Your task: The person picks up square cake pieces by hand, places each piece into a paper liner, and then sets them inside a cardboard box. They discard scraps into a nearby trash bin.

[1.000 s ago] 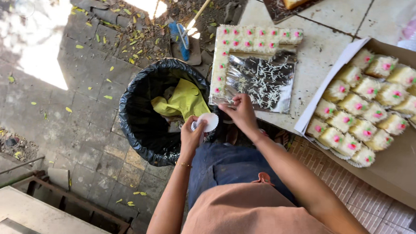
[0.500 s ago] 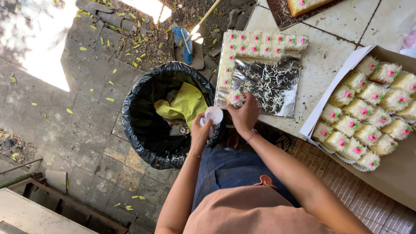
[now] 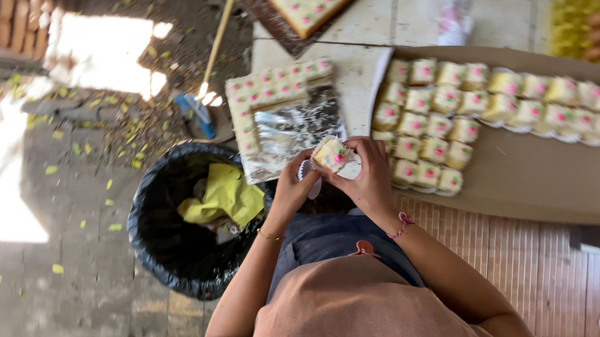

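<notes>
Cake square (image 3: pixel 333 154) now lifted off foil tray (image 3: pixel 295 130) at desk's near edge; both hands (image 3: pixel 327 180) grasp it, seating paper cup (image 3: pixel 311 183). Box (image 3: pixel 553 175) partly filled; tray rows remain.

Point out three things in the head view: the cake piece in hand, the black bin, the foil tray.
cake piece (image 3: pixel 333 154), head view, on its iced top with the pink dot.
black bin (image 3: pixel 147 239), head view, on the left wall of its liner.
foil tray (image 3: pixel 295 130), head view, on the bare foil middle.
</notes>
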